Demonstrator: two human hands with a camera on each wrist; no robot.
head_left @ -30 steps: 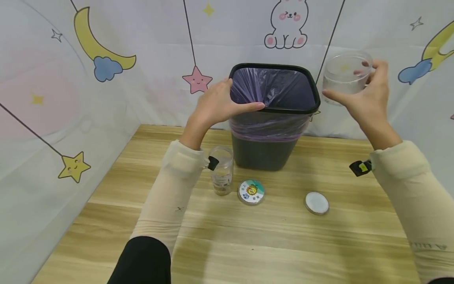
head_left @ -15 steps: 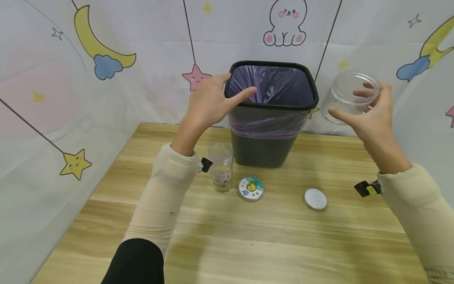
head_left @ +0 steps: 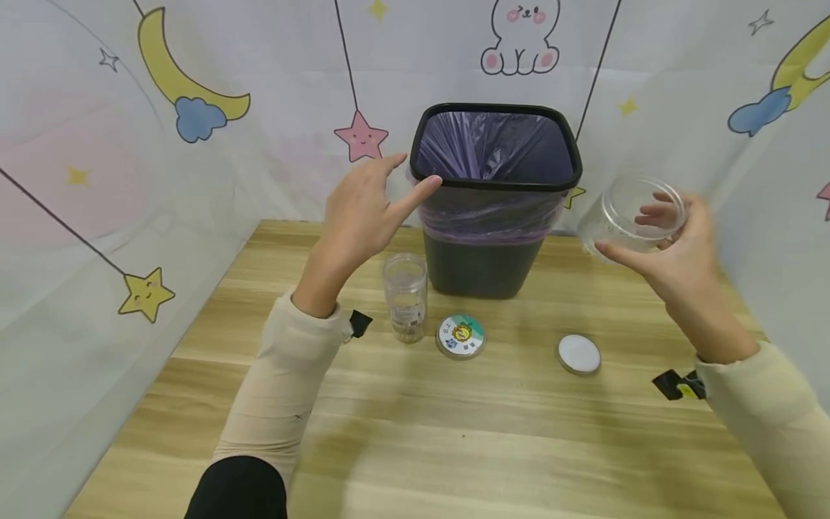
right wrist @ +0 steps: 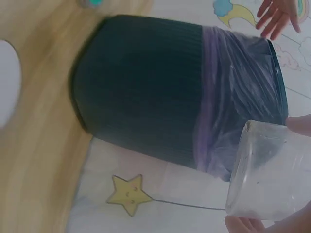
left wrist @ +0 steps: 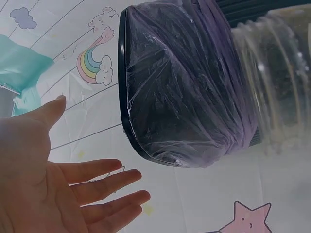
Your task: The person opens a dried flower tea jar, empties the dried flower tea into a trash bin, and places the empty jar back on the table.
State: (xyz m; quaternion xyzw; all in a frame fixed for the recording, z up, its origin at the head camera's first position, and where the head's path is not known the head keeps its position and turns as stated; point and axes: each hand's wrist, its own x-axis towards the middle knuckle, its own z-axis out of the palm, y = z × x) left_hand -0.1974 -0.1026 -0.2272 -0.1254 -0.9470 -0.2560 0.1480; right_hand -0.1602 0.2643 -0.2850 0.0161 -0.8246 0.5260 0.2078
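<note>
My right hand (head_left: 689, 263) grips a clear plastic jar (head_left: 609, 225), lidless and tilted, to the right of the trash can (head_left: 480, 272). Thumb and fingers curve round its sides; in the right wrist view the see-through jar (right wrist: 272, 170) shows nothing inside. The dark grey trash can has a black rim and a purple bag (head_left: 493, 222) folded over it. Just left of that rim is my left hand (head_left: 359, 209), thumb and fingers spread, holding nothing. The left wrist view shows the left hand's fingers (left wrist: 104, 189) straight and apart from the can.
A tall clear jar (head_left: 406, 303) without a lid stands in front of the can's left side. Two lids lie on the wooden table (head_left: 506, 447): a printed round lid (head_left: 460, 336) and a plain white one (head_left: 579, 354). Cartoon-print cloth (head_left: 285, 79) closes in the back and sides.
My right hand has lowered the jar beside the can and tipped it. My left hand has come off the can's rim, moving left and down.
</note>
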